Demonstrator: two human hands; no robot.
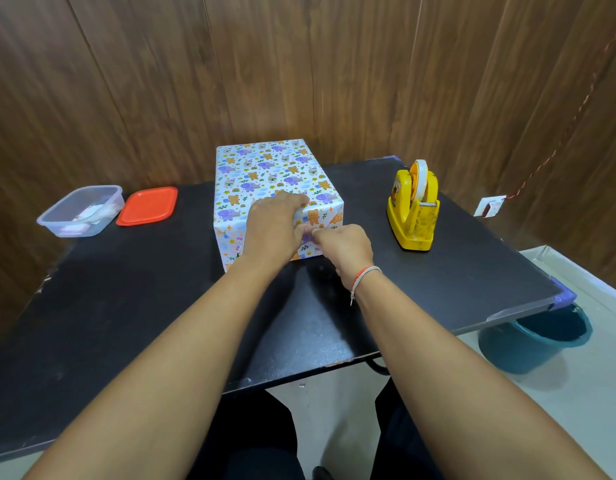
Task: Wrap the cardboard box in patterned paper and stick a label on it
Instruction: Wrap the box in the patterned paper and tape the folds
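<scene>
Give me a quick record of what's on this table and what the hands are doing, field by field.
table: black
box: wrapped in patterned paper, centre of table
left hand: rests on the box's near end, over the top edge
right hand: pinches at the near end, fingertips beside the left hand
tape dispenser: yellow, right of the box
tub: clear, open, far left, small items inside
lid: red, flat beside the tub
label on box: none visible
</scene>
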